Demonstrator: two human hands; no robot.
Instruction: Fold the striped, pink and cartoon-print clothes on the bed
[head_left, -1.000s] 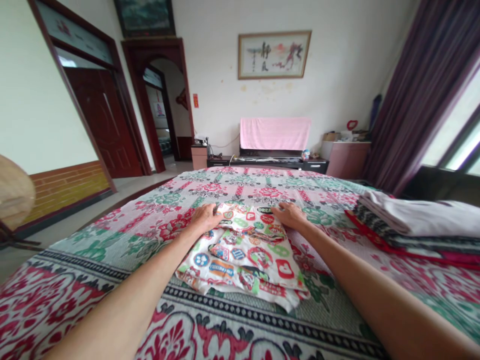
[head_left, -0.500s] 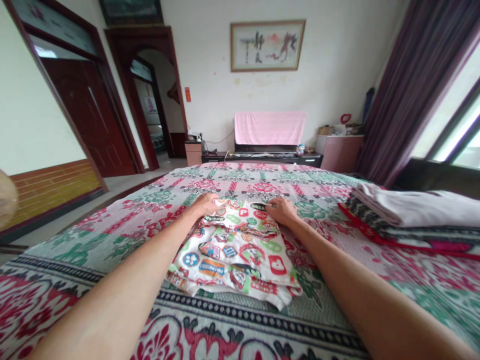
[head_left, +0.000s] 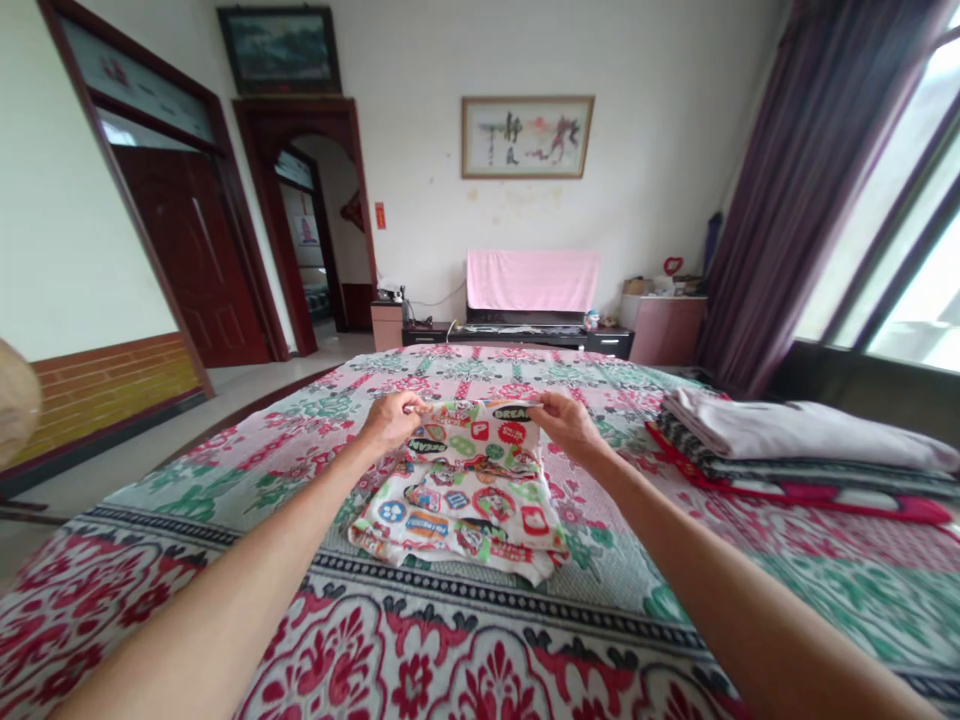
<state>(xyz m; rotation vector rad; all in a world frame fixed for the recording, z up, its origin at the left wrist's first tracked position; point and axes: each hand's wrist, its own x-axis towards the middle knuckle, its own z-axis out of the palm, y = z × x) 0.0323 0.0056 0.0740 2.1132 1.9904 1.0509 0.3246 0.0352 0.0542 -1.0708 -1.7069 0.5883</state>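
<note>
A small white garment (head_left: 465, 500) with colourful printed badges lies on the patterned bedspread, its wider end toward me. Its exact kind I cannot make out. My left hand (head_left: 391, 418) pinches the far left corner, while my right hand (head_left: 568, 420) grips the far right corner. Between them the far edge is stretched straight and raised a little off the bed. The near part rests flat, with creases across the middle.
To the right sits a stack of folded cloths (head_left: 802, 440), grey on top and red below. The bedspread (head_left: 420, 650) covers the wide surface around the garment. Beyond the bed stand a low black cabinet (head_left: 611, 345) and a pink-draped object (head_left: 532, 280).
Both hands have lifted the garment's far edge and pulled it taut, so more of the print shows there. The camera view has tilted upward slightly.
</note>
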